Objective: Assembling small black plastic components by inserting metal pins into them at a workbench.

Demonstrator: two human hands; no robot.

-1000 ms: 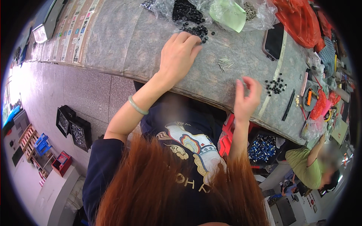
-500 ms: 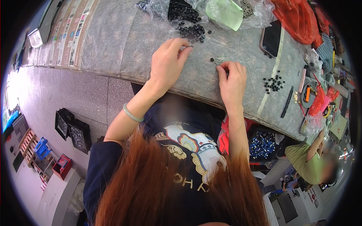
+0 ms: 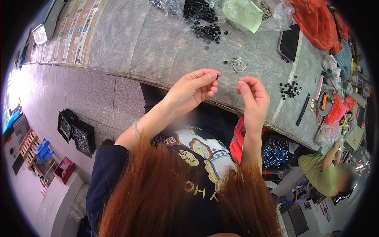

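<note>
My left hand (image 3: 192, 91) is raised over the table's front edge, thumb and forefinger pinching a small black cap (image 3: 217, 78). To its right, my right hand (image 3: 256, 100) has its thumb and fingertips pressed together; whatever they hold, if anything, is too small to make out. Just beyond the hands lies a little heap of thin metal pins (image 3: 238, 63), with a single black cap (image 3: 225, 62) beside it. Farther back, a pile of small black caps (image 3: 207, 32) spills from a clear plastic bag. Several small black pieces (image 3: 290, 89) lie scattered to the right.
A phone (image 3: 289, 43), a black pen (image 3: 303, 109) and a red plastic bag (image 3: 316, 21) lie on the table's right side. A green paper slip (image 3: 244, 15) rests at the back. Below the edge stands a bin of blue-and-white parts (image 3: 275, 153); a person (image 3: 321, 170) sits farther right.
Both hands have drawn back toward me. The left came away from the cap pile with a black cap and turned toward the right hand; the right left the pins.
</note>
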